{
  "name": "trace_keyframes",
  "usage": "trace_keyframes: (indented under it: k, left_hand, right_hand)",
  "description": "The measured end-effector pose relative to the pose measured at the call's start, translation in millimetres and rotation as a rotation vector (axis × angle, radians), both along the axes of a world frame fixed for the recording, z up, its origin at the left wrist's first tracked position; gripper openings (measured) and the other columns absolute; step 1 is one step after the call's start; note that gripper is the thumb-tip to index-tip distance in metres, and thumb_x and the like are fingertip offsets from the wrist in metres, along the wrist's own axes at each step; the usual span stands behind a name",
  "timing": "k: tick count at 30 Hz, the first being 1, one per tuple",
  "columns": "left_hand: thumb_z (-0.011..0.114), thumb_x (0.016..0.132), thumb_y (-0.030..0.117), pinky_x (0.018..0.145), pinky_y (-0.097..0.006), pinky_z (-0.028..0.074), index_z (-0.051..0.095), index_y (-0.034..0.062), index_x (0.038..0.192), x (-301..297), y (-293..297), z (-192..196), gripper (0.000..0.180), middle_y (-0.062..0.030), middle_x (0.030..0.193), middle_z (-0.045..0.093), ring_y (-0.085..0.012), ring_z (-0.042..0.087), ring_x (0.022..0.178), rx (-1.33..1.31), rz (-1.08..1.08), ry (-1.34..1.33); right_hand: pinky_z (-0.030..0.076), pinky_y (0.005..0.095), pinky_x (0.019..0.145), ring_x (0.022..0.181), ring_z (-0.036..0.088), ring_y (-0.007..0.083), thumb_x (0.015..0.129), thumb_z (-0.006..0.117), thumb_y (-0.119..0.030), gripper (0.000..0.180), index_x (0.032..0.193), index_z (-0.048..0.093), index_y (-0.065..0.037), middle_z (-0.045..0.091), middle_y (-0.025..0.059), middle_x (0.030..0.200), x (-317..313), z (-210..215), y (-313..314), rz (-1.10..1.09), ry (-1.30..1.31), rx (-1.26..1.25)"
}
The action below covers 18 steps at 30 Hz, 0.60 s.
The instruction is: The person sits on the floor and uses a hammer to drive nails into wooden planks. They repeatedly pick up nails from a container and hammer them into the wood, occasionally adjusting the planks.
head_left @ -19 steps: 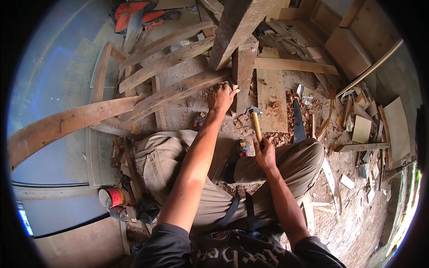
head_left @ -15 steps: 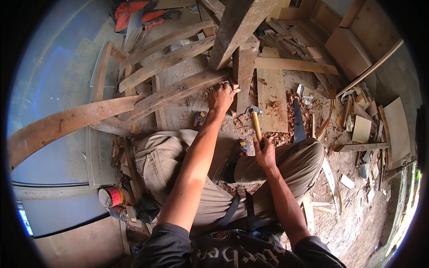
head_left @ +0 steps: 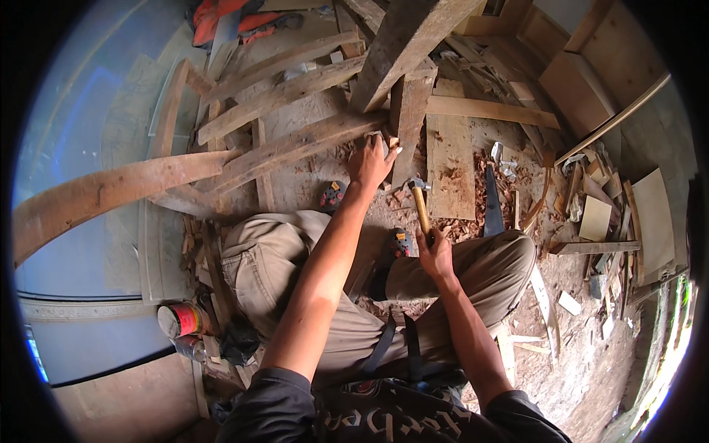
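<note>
My right hand (head_left: 436, 252) is closed round the wooden handle of a hammer (head_left: 421, 209), held above my bent right leg with its metal head pointing away from me. Farther off, my left hand (head_left: 371, 162) reaches to the joint where a long slanting beam (head_left: 295, 153) meets a short upright post (head_left: 410, 103). Its fingers are bent close together beside a small pale wood end (head_left: 394, 142). Whatever lies between those fingers is hidden. Over the joint rises a thick, rough timber (head_left: 402, 48).
A handsaw blade (head_left: 493, 203) lies among wood shavings beside a flat plank (head_left: 451, 159). Offcuts and boards (head_left: 595, 219) are heaped at the right. A curved board (head_left: 111, 193) extends left, above a can with a red label (head_left: 179, 320). Red cloth (head_left: 214, 21) lies at the far left.
The view has shifted slightly. My left hand stays at the joint, its thumb a little farther out from the fingers. The hammer remains in my right hand in nearly the same place.
</note>
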<state>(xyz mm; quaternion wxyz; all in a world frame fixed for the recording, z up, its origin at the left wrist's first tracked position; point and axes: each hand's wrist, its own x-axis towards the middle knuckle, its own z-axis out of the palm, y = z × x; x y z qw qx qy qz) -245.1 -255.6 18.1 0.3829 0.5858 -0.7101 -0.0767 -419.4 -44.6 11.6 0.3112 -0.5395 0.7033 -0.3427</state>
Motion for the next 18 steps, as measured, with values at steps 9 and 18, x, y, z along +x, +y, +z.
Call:
trace_keyframes:
  k: [9,18]
  left_hand:
    - [0.069,0.09,0.045,0.066,-0.045,0.054,0.062,0.0096,0.102,31,15,45,0.038,-0.0123,0.085,0.069,-0.0346,0.069,0.078,-0.032,-0.05,0.046]
    - [0.038,0.1,0.055,0.116,-0.059,0.021,0.056,0.0085,0.133,171,-13,58,0.06,-0.0158,0.143,0.052,-0.0327,0.044,0.136,0.051,0.596,-0.337]
  right_hand:
    - [0.046,0.0418,0.054,0.055,0.061,0.0289,0.097,0.064,-0.036,0.041,0.088,0.061,0.004,0.06,0.0197,0.064,-1,-8,-3,0.006,0.035,-0.061]
    - [0.052,0.0566,0.068,0.073,0.064,0.0489,0.098,0.058,-0.031,0.03,0.112,0.051,-0.005,0.066,0.0272,0.076,63,39,-15,0.399,0.222,-0.036]
